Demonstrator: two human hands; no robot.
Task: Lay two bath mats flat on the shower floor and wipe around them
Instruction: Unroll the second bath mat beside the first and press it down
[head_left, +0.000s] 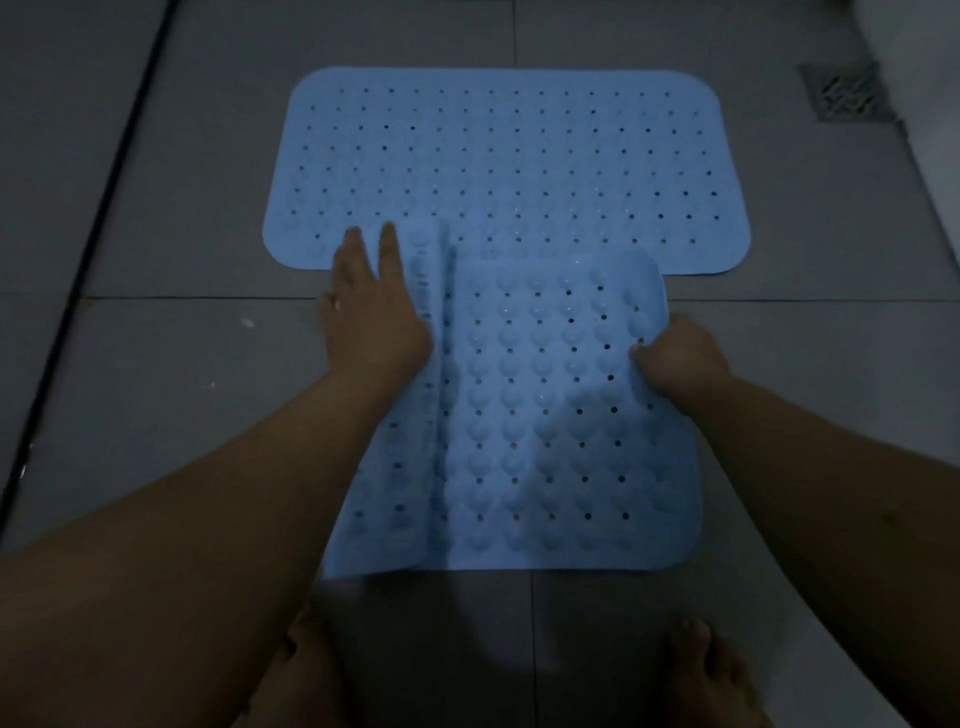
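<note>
Nearest, the second mat (524, 415) lies folded, suction cups up, its far end overlapping the first mat (498, 166), which is already flat further away. The right hand (675, 358) pinches the mat's right edge with curled fingers; the left hand (371, 312) presses flat, fingers straight, beside the fold. The step is unfolding — next, I judge, open it leftward, clear of the overlap.

The floor (182, 364) is laid with large grey tiles. A blue mat (509, 156) is spread flat on it, a second blue mat (545, 441) partly overlaps its near edge, and a drain grate (844, 96) is set at the far right.
</note>
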